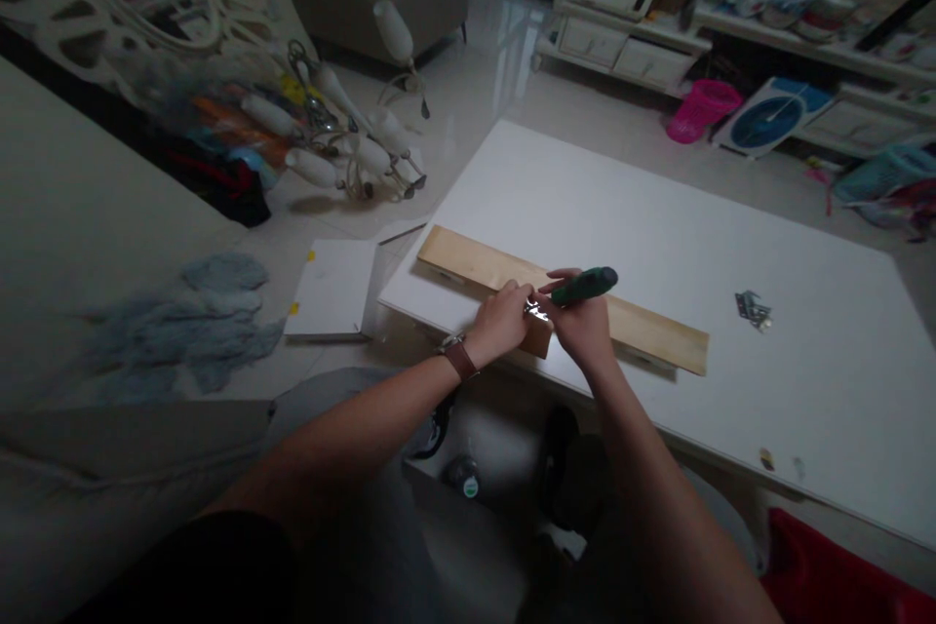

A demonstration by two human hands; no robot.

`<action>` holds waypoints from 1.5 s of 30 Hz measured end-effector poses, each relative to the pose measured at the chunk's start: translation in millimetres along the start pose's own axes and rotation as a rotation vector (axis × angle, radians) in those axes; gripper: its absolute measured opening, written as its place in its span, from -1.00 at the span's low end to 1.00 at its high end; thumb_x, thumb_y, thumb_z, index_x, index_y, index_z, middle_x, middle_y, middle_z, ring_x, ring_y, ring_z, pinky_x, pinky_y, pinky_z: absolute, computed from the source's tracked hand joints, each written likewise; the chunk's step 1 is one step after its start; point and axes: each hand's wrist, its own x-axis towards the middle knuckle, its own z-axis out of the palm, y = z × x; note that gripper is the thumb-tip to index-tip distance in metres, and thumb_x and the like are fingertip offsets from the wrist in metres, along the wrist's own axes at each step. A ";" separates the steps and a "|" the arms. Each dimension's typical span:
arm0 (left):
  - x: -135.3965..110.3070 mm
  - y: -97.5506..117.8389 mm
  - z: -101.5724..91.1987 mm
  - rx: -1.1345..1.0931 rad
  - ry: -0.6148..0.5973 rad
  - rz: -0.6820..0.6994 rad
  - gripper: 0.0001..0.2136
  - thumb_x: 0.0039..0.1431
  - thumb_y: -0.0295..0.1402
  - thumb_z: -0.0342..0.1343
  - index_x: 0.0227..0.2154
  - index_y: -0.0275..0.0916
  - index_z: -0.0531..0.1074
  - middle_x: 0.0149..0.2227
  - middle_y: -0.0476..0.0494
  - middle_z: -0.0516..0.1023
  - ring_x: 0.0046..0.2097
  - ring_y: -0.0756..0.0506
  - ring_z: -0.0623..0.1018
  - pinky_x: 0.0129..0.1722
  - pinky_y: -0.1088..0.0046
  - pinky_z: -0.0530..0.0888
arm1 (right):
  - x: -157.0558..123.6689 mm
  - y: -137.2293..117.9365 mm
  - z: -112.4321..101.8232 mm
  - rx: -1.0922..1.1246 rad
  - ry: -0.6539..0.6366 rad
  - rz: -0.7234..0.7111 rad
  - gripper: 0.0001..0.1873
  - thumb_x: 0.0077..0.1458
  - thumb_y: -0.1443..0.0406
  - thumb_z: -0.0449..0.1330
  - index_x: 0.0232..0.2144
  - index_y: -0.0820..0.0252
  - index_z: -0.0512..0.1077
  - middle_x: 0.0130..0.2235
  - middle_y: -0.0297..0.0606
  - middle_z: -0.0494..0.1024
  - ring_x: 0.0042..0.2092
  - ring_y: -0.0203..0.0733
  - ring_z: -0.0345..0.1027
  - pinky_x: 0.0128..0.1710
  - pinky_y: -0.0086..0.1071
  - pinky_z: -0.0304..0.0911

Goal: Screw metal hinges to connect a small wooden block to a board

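A long light wooden board (475,258) lies across the near part of a white table (621,205). My right hand (585,327) is closed around a screwdriver with a dark green handle (585,286), tilted over the board's middle. Close beside it, my left hand (501,322) pinches a small shiny metal fitting (536,310), whose exact kind I cannot make out. Under the hands a short reddish-brown wooden piece (537,341) juts out toward me. The screwdriver's tip is hidden by my fingers.
Loose metal hardware (753,310) lies in a pile on the table's right. A lamp with several white shades (366,156) stands on the floor at left, near a white panel (332,288). A pink basket (702,109) and a blue-and-white fan (767,120) are beyond the table.
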 end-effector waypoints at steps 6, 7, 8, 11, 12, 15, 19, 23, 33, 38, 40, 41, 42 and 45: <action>-0.3 1.7 -1.9 -0.003 -0.026 -0.016 -0.78 0.35 -0.45 0.10 0.01 -0.13 0.43 0.04 -0.19 0.49 -0.03 -0.20 0.60 -0.10 0.30 0.48 | 1.4 3.3 -1.6 0.130 -0.038 0.037 -0.54 -0.05 0.18 0.34 -0.06 0.13 0.46 -0.18 -0.14 0.71 -0.29 -0.03 0.60 -0.24 -0.14 0.49; 0.0 1.6 -1.6 -0.006 -0.024 -0.019 -0.77 0.35 -0.46 0.10 0.01 -0.13 0.43 0.04 -0.19 0.49 -0.03 -0.19 0.60 -0.09 0.30 0.48 | 1.8 4.5 -1.8 0.143 -0.039 0.032 -0.56 -0.04 0.19 0.32 -0.06 0.12 0.46 -0.15 -0.12 0.71 -0.29 -0.05 0.60 -0.26 -0.14 0.50; 0.3 1.5 -1.3 -0.008 -0.021 -0.020 -0.76 0.34 -0.47 0.10 0.02 -0.13 0.43 0.03 -0.19 0.50 -0.04 -0.19 0.60 -0.09 0.29 0.48 | 2.2 5.5 -1.9 0.148 -0.032 0.026 -0.57 -0.02 0.19 0.30 -0.06 0.12 0.45 -0.13 -0.11 0.71 -0.29 -0.05 0.60 -0.25 -0.14 0.50; 0.8 0.7 -0.2 -0.011 -0.014 -0.008 -0.76 0.31 -0.49 0.11 0.00 -0.13 0.43 0.03 -0.18 0.50 -0.03 -0.20 0.60 -0.08 0.28 0.48 | 2.7 7.5 -2.4 0.110 0.009 0.007 -0.59 0.02 0.20 0.28 -0.04 0.14 0.47 -0.18 -0.12 0.72 -0.27 -0.04 0.61 -0.21 -0.12 0.51; 0.8 0.5 0.0 -0.011 -0.014 -0.005 -0.76 0.31 -0.50 0.11 -0.01 -0.13 0.43 0.03 -0.18 0.49 -0.02 -0.20 0.60 -0.07 0.28 0.48 | 2.6 7.4 -2.7 0.085 0.022 -0.003 -0.59 0.03 0.20 0.29 -0.04 0.14 0.48 -0.21 -0.13 0.72 -0.27 -0.03 0.61 -0.22 -0.13 0.51; 0.4 -0.1 0.7 0.000 -0.015 -0.017 -0.77 0.30 -0.50 0.11 -0.03 -0.12 0.42 0.03 -0.17 0.47 -0.05 -0.19 0.59 -0.10 0.29 0.47 | 1.5 5.2 -3.8 -0.030 0.065 -0.038 -0.65 0.04 0.14 0.32 -0.13 0.15 0.52 -0.31 -0.17 0.69 -0.31 -0.03 0.57 -0.28 -0.18 0.45; 0.3 -0.9 3.0 0.026 -0.004 -0.025 -0.80 0.34 -0.46 0.09 -0.02 -0.12 0.40 0.02 -0.18 0.45 -0.10 -0.19 0.59 -0.15 0.29 0.47 | -0.2 1.4 -3.9 -0.179 0.091 -0.036 -0.63 0.00 0.08 0.37 -0.18 0.15 0.56 -0.44 -0.25 0.60 -0.41 -0.06 0.47 -0.35 -0.21 0.34; 0.5 -1.6 4.4 0.026 0.001 -0.013 -0.83 0.40 -0.42 0.06 -0.01 -0.12 0.39 0.01 -0.18 0.43 -0.10 -0.18 0.59 -0.15 0.30 0.47 | -0.1 1.1 -1.9 -0.144 0.063 -0.028 -0.64 -0.01 0.12 0.35 -0.17 0.15 0.55 -0.41 -0.24 0.61 -0.37 -0.03 0.51 -0.31 -0.18 0.36; -1.0 0.2 0.7 0.012 -0.006 -0.020 -0.75 0.29 -0.51 0.12 -0.02 -0.11 0.39 0.02 -0.16 0.44 -0.10 -0.17 0.59 -0.10 0.29 0.48 | 1.1 3.7 -2.6 0.077 0.005 0.024 -0.57 -0.02 0.21 0.28 -0.05 0.13 0.47 -0.21 -0.13 0.71 -0.26 -0.03 0.60 -0.23 -0.15 0.47; -1.3 -0.7 2.4 0.025 0.003 -0.011 -0.75 0.29 -0.52 0.07 -0.04 -0.09 0.40 0.00 -0.15 0.45 -0.11 -0.18 0.60 -0.15 0.28 0.49 | -0.8 0.2 -2.0 -0.115 0.081 -0.063 -0.69 -0.02 0.19 0.29 -0.18 0.13 0.51 -0.35 -0.20 0.66 -0.34 -0.03 0.53 -0.29 -0.18 0.38; -1.2 -1.0 2.9 0.025 0.002 -0.006 -0.78 0.33 -0.48 0.07 -0.03 -0.08 0.40 0.01 -0.16 0.44 -0.11 -0.19 0.61 -0.15 0.27 0.50 | -1.3 -1.1 -1.0 -0.156 0.089 -0.069 -0.72 0.00 0.17 0.30 -0.21 0.12 0.52 -0.38 -0.21 0.65 -0.36 -0.02 0.51 -0.30 -0.17 0.36; -1.1 -1.1 3.1 0.024 -0.001 -0.009 -0.79 0.34 -0.46 0.07 -0.03 -0.08 0.40 0.01 -0.17 0.44 -0.11 -0.19 0.61 -0.14 0.27 0.50 | -1.5 -1.4 -0.4 -0.163 0.092 -0.066 -0.74 0.01 0.16 0.30 -0.23 0.12 0.53 -0.38 -0.21 0.64 -0.36 -0.01 0.51 -0.30 -0.17 0.36; -0.9 -1.2 3.2 0.023 -0.004 -0.011 -0.80 0.35 -0.44 0.08 -0.02 -0.08 0.40 0.01 -0.17 0.43 -0.10 -0.20 0.61 -0.13 0.27 0.51 | -1.7 -1.6 0.1 -0.169 0.098 -0.061 -0.75 0.01 0.16 0.30 -0.24 0.11 0.54 -0.39 -0.21 0.65 -0.36 -0.01 0.51 -0.29 -0.17 0.36; -0.2 -1.7 3.4 0.023 -0.014 -0.010 -0.76 0.34 -0.45 0.10 0.02 -0.08 0.41 0.03 -0.17 0.43 -0.06 -0.20 0.61 -0.07 0.28 0.51 | -2.2 -1.3 1.1 -0.199 0.138 -0.057 -0.75 0.01 0.15 0.31 -0.24 0.10 0.57 -0.38 -0.20 0.66 -0.35 0.01 0.51 -0.28 -0.17 0.35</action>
